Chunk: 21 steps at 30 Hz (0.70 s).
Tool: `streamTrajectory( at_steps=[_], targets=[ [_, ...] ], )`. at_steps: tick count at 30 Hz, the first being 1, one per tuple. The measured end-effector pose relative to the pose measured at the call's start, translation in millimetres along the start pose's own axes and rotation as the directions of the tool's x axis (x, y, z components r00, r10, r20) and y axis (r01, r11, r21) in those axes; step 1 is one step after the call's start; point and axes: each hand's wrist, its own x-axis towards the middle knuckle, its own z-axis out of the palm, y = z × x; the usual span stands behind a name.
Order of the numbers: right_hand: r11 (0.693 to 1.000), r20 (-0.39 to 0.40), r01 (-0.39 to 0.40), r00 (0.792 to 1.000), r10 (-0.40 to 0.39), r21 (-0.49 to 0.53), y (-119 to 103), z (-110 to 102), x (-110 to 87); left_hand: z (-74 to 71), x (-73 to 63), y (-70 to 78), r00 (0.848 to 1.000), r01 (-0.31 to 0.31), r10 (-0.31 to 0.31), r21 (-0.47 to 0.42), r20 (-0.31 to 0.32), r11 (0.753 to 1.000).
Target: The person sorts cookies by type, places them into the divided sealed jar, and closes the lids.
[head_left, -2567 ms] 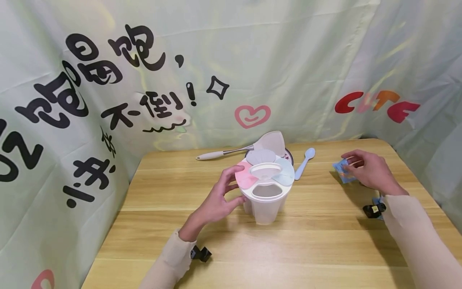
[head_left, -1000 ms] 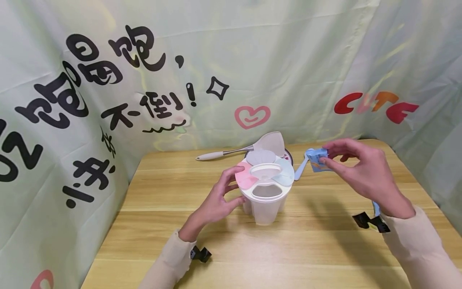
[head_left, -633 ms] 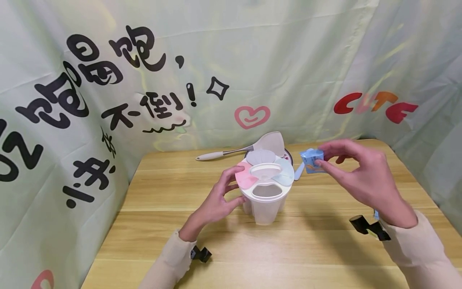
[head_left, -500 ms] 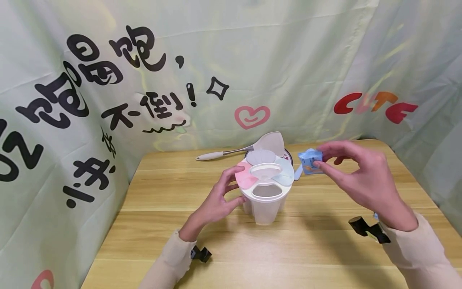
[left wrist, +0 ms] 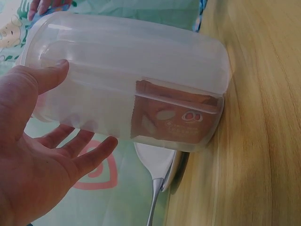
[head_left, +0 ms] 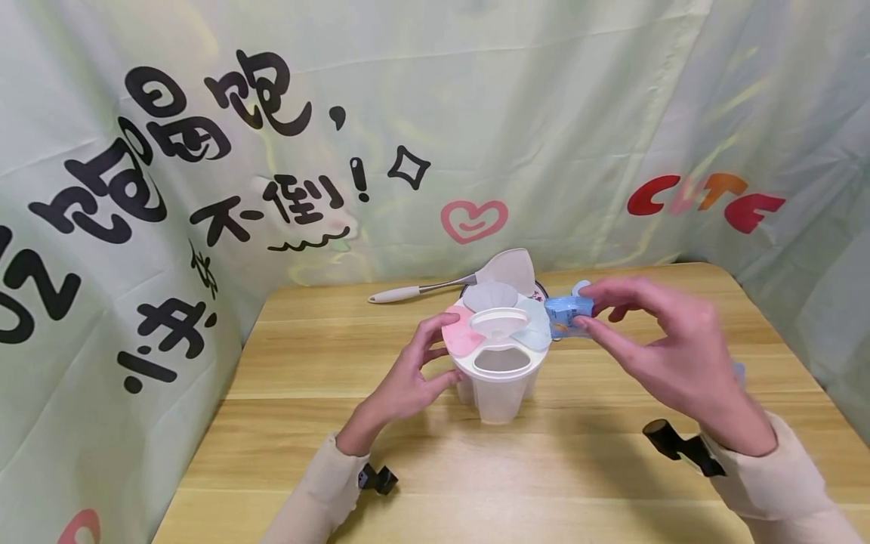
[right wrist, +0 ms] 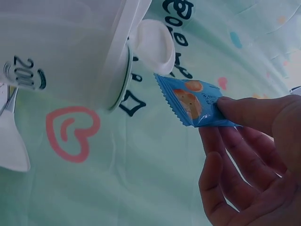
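Observation:
My left hand [head_left: 408, 378] grips the side of a clear, multi-compartment storage container [head_left: 499, 397], thumb on one side and fingers on the other. Its lids are pink, purple, blue and white. The white front flap [head_left: 503, 321] is flipped up, exposing an opening beneath it. Through the wall in the left wrist view shows a brown packet [left wrist: 174, 115] in one compartment. Between thumb and index finger, my right hand [head_left: 669, 347] pinches a small blue snack packet [right wrist: 193, 101] just right of the lid. In the head view the packet overlaps the lid's right edge.
Behind the container lies a spatula [head_left: 506, 270] with a pale handle, over a dark-rimmed plate [head_left: 541, 291]. A light blue spoon [head_left: 581, 289] is mostly hidden by the packet. Another light blue object [head_left: 739, 373] peeks out behind my right wrist. A printed curtain borders the table.
My right hand has picked the blue snack packet up from the table's right side and carried it left to the container's lid. My left hand and the container have stayed put.

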Motion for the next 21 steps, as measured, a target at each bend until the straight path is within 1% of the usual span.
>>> streamTrajectory(
  at_steps=[3, 8, 12, 17, 19, 21],
  targets=[
    [1.000, 0.015, -0.012, 1.000, 0.012, 0.007, -4, 3, -1.1, 0.0, -0.3, 0.0, 1.000, -0.002, 0.002, 0.001, -0.001, 1.000],
    [1.000, 0.070, -0.019, 0.997, 0.017, 0.022, -11, 10, -1.4, -0.1, -0.5, 0.0, 1.000, -0.006, 0.006, 0.000, -0.001, 1.000],
    [0.998, 0.117, 0.002, 0.993, -0.009, 0.062, -13, 17, -1.5, -0.4, -0.3, -0.1, 1.000, -0.007, 0.007, 0.003, 0.001, 1.000],
    [0.992, 0.126, 0.037, 0.991, -0.052, 0.119, -11, 26, -2.4, -0.5, -0.1, 1.3, 1.000, -0.003, 0.003, 0.001, 0.004, 1.000],
    [0.990, 0.126, 0.040, 0.990, -0.057, 0.132, -10, 30, -3.2, -0.4, -0.2, 1.6, 1.000, -0.003, 0.003, 0.001, 0.005, 1.000],
    [0.992, 0.141, 0.028, 0.989, -0.046, 0.125, -10, 32, -4.1, -0.3, -0.2, 1.6, 1.000, -0.003, 0.003, 0.002, 0.005, 1.000]
  ],
)
